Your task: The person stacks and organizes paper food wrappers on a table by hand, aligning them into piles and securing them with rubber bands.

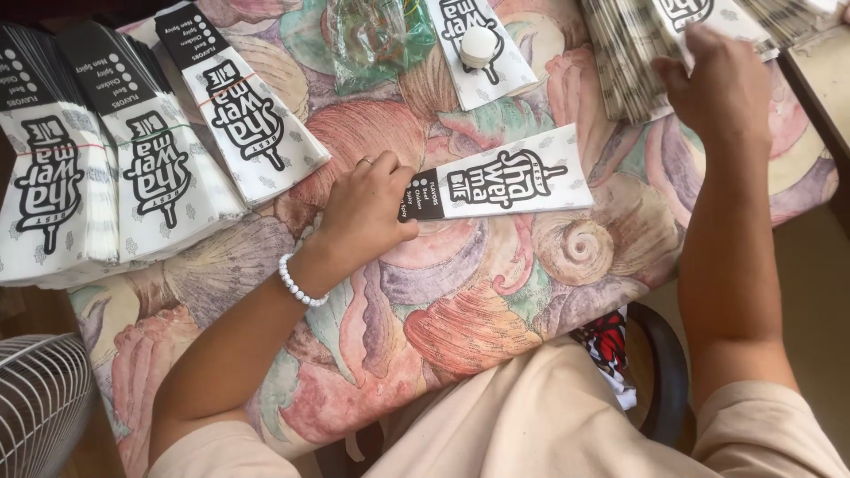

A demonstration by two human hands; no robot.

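Observation:
My left hand rests on the table, fingers curled, pinching the black end of a small stack of white paper sleeves with black lettering that lies flat in the middle. A ring and a white bead bracelet are on that hand and wrist. My right hand reaches to the far right and grips a sleeve on top of a large fanned pile of paper sleeves.
Three banded bundles of the same sleeves lie at the left. A clear plastic bag and a sleeve with a white round cap on it sit at the back. Shell-patterned tablecloth; a fan stands lower left.

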